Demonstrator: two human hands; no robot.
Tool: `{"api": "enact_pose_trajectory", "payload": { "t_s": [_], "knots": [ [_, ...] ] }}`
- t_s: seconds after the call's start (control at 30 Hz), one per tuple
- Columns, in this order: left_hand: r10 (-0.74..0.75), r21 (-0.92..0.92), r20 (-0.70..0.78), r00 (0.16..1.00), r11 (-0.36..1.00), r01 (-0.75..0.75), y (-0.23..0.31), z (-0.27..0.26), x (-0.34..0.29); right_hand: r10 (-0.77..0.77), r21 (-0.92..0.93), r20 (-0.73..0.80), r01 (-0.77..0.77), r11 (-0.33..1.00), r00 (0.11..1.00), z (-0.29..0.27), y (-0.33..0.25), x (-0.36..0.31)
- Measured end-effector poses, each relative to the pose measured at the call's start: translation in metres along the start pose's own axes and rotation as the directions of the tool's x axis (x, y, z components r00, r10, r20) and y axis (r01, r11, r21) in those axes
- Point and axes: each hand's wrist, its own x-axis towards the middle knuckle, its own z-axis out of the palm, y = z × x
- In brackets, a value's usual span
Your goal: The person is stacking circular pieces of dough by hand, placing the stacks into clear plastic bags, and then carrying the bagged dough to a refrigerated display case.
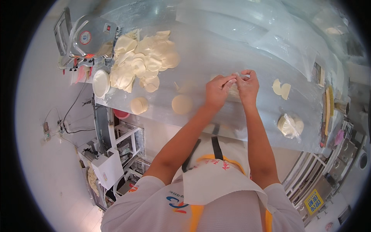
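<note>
Over the middle of the metal worktable, my left hand (217, 92) and my right hand (248, 88) meet at the fingertips. Both are closed in a pinch; something pale and thin may be between them, too small to name. Just beneath them lies a pale dough piece (234, 92), partly hidden by my hands. To the left sit a round stack of dough wrappers (182, 104) and another stack (139, 105). A loose heap of dough wrappers (154, 58) spreads farther left. On the right are two curved dough pieces (282, 89) and plastic-wrapped round dough (290, 126).
A metal machine (92, 36) with a red switch stands at the far left, near a white round container (101, 83). Long wooden sticks (329, 110) lie along the right edge. Clear plastic sheeting (293, 42) covers the far side. Metal shelving (125, 139) stands below the left edge.
</note>
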Motion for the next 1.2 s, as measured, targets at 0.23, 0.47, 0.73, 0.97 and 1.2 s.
{"api": "enact_pose_trajectory", "payload": {
  "t_s": [0.23, 0.47, 0.73, 0.97, 1.2],
  "knots": [
    [-0.126, -0.164, -0.083, 0.989, 0.980, 0.111, -0.011, -0.002, 0.008, 0.083, 0.084, 0.538, -0.151, 0.985, 0.839, -0.034, -0.007, 0.002],
    [-0.387, -0.196, 0.020, 0.922, 0.903, 0.383, -0.018, -0.005, 0.012, -0.107, 0.090, 0.332, 0.082, 0.993, 0.937, -0.024, 0.002, -0.025],
    [0.143, 0.333, -0.061, 0.988, 0.936, -0.115, -0.051, -0.051, 0.028, -0.424, -0.417, 0.248, 0.491, 0.765, 0.871, -0.055, 0.028, -0.061],
    [0.471, 0.581, -0.056, 0.880, 0.732, -0.355, -0.108, -0.067, 0.029, -0.410, -0.222, 0.193, 0.447, 0.867, 0.891, -0.075, 0.067, -0.080],
    [0.195, 0.502, -0.108, 0.975, 0.857, -0.116, -0.022, -0.071, -0.018, -0.045, -0.042, -0.282, 0.034, 0.999, 0.958, -0.270, 0.034, -0.060]
  ]
}}
